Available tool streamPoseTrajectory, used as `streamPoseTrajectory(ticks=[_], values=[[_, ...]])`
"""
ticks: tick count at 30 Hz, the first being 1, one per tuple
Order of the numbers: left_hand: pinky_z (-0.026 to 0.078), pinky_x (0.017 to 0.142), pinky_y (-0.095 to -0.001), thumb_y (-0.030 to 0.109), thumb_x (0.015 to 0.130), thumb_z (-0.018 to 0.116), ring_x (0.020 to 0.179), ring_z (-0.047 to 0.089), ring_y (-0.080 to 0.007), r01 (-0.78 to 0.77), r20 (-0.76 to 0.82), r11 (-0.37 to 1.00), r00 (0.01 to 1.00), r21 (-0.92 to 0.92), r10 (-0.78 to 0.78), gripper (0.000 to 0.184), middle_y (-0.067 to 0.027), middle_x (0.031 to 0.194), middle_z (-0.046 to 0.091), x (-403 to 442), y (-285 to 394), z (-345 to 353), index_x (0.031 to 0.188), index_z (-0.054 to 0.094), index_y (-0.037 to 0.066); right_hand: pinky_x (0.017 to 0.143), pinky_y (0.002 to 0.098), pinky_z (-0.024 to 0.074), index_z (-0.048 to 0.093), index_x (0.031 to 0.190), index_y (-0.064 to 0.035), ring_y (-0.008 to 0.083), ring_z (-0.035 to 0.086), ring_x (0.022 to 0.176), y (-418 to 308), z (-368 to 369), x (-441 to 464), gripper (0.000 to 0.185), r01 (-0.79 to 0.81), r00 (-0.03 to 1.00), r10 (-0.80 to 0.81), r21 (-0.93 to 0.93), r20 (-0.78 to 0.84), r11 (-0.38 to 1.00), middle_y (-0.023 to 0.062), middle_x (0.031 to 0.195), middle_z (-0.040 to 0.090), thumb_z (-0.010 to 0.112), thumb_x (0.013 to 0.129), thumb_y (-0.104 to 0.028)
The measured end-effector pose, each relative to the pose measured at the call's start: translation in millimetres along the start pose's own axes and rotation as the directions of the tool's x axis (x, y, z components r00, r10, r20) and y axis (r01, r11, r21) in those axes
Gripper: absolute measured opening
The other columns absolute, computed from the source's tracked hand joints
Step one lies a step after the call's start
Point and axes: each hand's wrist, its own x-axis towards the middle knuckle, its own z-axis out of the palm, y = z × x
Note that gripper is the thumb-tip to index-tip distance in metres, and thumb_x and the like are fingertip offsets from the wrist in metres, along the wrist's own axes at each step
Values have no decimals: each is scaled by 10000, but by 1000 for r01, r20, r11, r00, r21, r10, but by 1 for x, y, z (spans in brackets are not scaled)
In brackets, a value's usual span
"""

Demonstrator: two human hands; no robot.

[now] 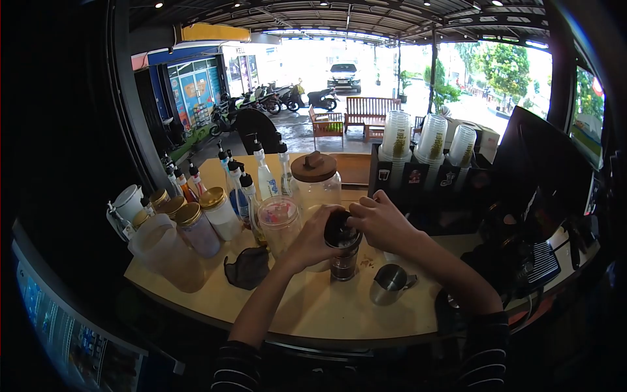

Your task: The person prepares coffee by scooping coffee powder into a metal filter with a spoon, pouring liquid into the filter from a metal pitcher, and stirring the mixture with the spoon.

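Note:
A dark cylindrical container (345, 262) with a clear, glass-like lower part stands upright on the counter. My left hand (316, 236) is wrapped around its upper part from the left. My right hand (384, 222) is closed at the right side of its dark open mouth; what the fingers hold, if anything, is hidden. To the right a steel milk pitcher (390, 287) sits on the counter, with brown crumbs (367, 262) near the container. Just left of my left hand is a clear jar with a pinkish lid (279, 212). Behind it stands a glass jar with a wooden lid (315, 168).
Pump syrup bottles (264, 175) and gold-lidded jars (199, 232) crowd the left side, beside a translucent pitcher (166, 251) and a dark cloth (247, 268). Stacked plastic cups (396, 135) stand in a black holder at the back right. A dark monitor (522, 173) is at the right.

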Motion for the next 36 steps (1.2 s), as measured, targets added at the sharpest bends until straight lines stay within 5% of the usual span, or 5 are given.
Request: streamPoseTrajectory(ticks=[10, 12, 22, 26, 36], values=[[447, 980, -385, 261, 548, 880, 1147, 519, -297, -122, 42, 990, 992, 63, 120, 872, -129, 1198, 498, 5, 0, -13, 1261, 421, 56, 852, 358, 394, 657, 828, -156, 136, 543, 988, 2, -9, 4, 73, 151, 987, -157, -137, -37, 979, -7, 982, 571, 608, 775, -152], [451, 975, -385, 261, 543, 882, 1133, 536, -297, 0, 45, 1000, 999, -26, 2, 899, -136, 1204, 522, 4, 2, -11, 1285, 415, 61, 850, 359, 395, 657, 827, -157, 135, 542, 987, 3, -9, 4, 73, 185, 981, -191, -145, -27, 972, -7, 983, 571, 605, 776, -155], [457, 975, -344, 162, 552, 866, 1133, 556, -222, 73, 9, 979, 997, -191, -73, 885, -108, 1226, 546, -2, 6, -9, 1315, 425, 85, 849, 346, 405, 643, 815, -145, 142, 541, 972, 5, -11, 0, 77, 192, 973, -205, -122, -105, 974, -1, 957, 564, 603, 762, -184], [415, 1025, -340, 113, 592, 852, 1191, 511, -194, 155, 62, 931, 988, -330, -143, 890, -83, 1282, 516, -5, -2, -7, 1361, 404, 97, 840, 339, 407, 634, 815, -117, 137, 540, 986, 3, -13, 0, 87, 275, 934, -326, -289, -145, 917, -6, 955, 565, 598, 762, -175], [439, 1003, -319, 81, 594, 845, 1155, 544, -192, 56, -33, 957, 997, -285, -68, 874, -87, 1267, 536, -6, -1, -2, 1354, 413, 94, 753, 308, 398, 619, 789, -128, 134, 539, 915, 2, -13, -3, 66, 216, 970, -226, -110, -90, 970, -2, 911, 554, 591, 759, -179]])
